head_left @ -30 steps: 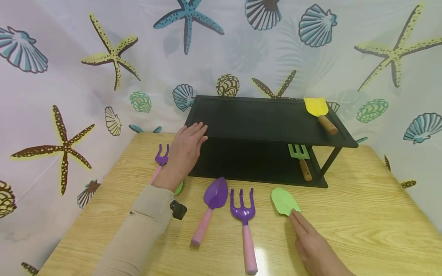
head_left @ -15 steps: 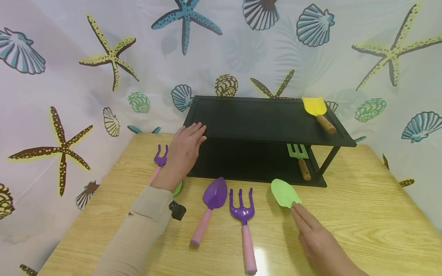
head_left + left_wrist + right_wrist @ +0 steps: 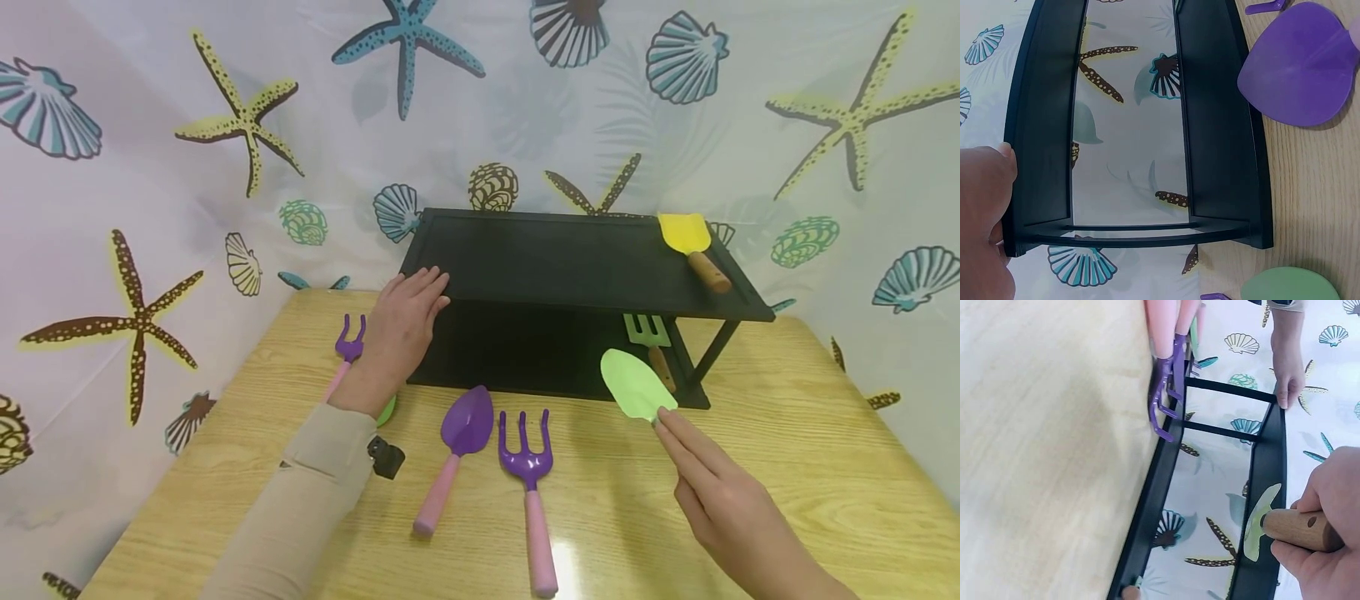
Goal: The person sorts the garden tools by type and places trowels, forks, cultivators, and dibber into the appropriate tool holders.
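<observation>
My right hand [image 3: 723,492] grips a light green hand trowel [image 3: 636,383] by its wooden handle [image 3: 1297,529]. In the head view the blade overlaps the front edge of the lower shelf, partly covering a green hand fork [image 3: 647,330] that lies there. Over at the left end of the black two-tier rack [image 3: 540,254], my left hand [image 3: 401,325] rests on the top corner, fingers laid straight across it. A purple trowel [image 3: 468,421] and a purple three-pronged fork [image 3: 527,458], both with pink handles, lie on the table between the hands.
On the rack's top right lies a yellow shovel [image 3: 685,233] with a wooden handle. Left of the rack, another purple fork [image 3: 350,340] and a green rounded blade [image 3: 1291,285] are partly hidden by the left arm. A shell-print cloth [image 3: 510,108] hangs behind.
My right hand has raised the light green trowel and carried it forward and to the right, up to the lower shelf's front edge. The left hand has stayed on the rack's corner.
</observation>
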Demonstrator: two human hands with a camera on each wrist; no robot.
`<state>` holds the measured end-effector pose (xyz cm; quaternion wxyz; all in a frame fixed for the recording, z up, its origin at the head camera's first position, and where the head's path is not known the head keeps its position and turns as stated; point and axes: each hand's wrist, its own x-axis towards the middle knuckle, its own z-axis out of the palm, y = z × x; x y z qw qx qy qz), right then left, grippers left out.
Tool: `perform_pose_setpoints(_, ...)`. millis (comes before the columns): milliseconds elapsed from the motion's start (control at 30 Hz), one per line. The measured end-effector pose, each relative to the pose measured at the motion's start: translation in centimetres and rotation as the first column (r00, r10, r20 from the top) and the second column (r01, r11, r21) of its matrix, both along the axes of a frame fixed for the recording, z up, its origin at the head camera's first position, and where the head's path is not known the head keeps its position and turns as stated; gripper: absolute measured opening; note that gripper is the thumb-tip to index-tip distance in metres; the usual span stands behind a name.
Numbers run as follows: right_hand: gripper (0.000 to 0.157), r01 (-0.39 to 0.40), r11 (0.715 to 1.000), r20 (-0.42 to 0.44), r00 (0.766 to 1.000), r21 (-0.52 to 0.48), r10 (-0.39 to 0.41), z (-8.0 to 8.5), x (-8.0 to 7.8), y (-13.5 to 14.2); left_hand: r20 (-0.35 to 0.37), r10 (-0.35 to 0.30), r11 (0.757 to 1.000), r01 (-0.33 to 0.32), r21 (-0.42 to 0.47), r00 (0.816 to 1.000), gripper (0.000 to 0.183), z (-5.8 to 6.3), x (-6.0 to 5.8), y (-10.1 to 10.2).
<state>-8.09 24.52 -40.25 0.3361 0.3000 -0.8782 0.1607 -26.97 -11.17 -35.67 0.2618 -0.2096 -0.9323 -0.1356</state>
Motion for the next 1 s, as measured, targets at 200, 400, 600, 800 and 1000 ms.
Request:
perform_pose_setpoints(200,0.051,-0.009,1.000,-0.009,1.000,-0.011,0.009,1.7,0.1,0.1,-0.006,-0.002,1.000,0.002,-0.001,1.000,0.041,0.0,-0.1,0.0)
perform_pose_setpoints(400,0.051,-0.026,1.000,-0.021,0.999,0.011,0.026,3.1,0.1,0.2,0.010,0.008,1.000,-0.008,-0.016,1.000,0.042,0.0,-0.1,0.0)
perform_pose_setpoints(600,0.050,-0.037,0.999,-0.053,0.998,-0.002,0.037,4.3,-0.3,0.0,0.016,0.013,1.000,-0.013,-0.017,1.000,0.042,0.0,-0.1,0.0)
perform_pose_setpoints(800,0.049,-0.032,0.999,-0.071,0.997,-0.002,0.032,5.4,-1.7,-0.1,-0.008,0.003,1.000,-0.003,-0.003,1.000,0.041,-0.1,-0.2,-0.1)
perform_pose_setpoints(1000,0.051,0.000,0.999,-0.063,0.998,0.044,0.003,6.1,-3.7,0.4,-0.035,-0.007,1.000,0.007,0.006,0.999,0.040,-0.2,-0.3,-0.1)
